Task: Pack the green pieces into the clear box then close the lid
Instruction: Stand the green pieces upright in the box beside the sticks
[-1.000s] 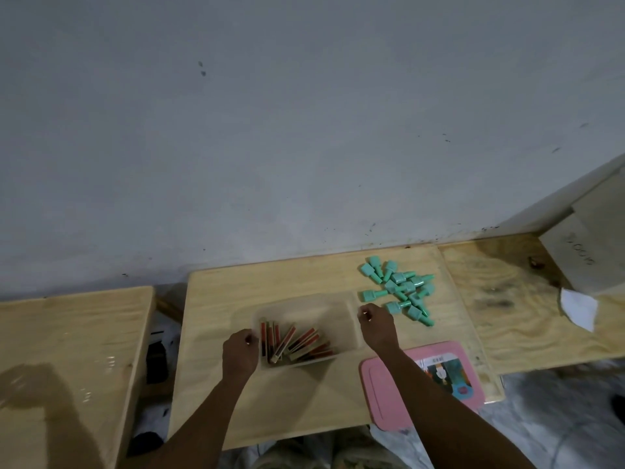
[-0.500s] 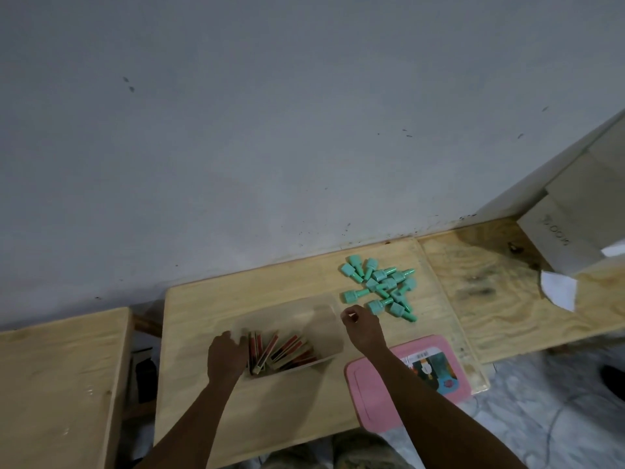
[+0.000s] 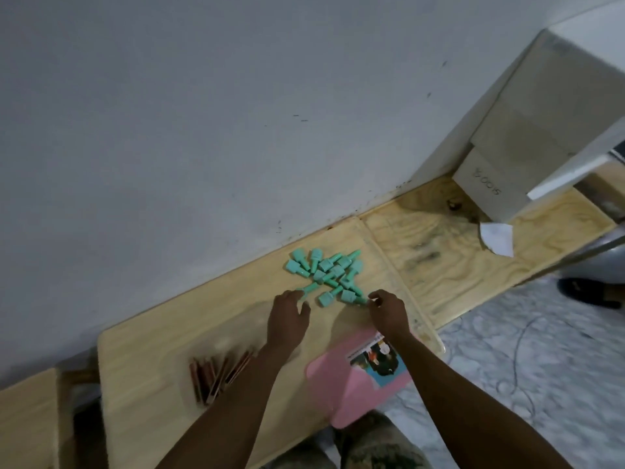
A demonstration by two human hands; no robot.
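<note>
Several green pieces [image 3: 329, 277] lie in a heap near the wall on the light wooden table [image 3: 142, 401]. My left hand [image 3: 287, 316] is at the heap's near left edge, fingers spread, touching one piece at its fingertips. My right hand [image 3: 387, 309] is at the heap's near right edge, its fingers curled by the closest piece; I cannot tell if it grips one. The clear box [image 3: 223, 343] sits near my left forearm, holding red and brown sticks [image 3: 216, 375]. Its pink lid [image 3: 341, 390] lies flat under my right forearm, a picture label on it.
A white cardboard box [image 3: 490, 184] stands at the back right on a second wooden board [image 3: 456, 262], with a folded white paper [image 3: 497, 238] beside it. The wall runs close behind the heap. Marbled floor and a dark shoe [image 3: 588, 292] lie to the right.
Both hands have left the sides of the clear box and reached forward to the heap of green pieces. The camera has tilted and swung right.
</note>
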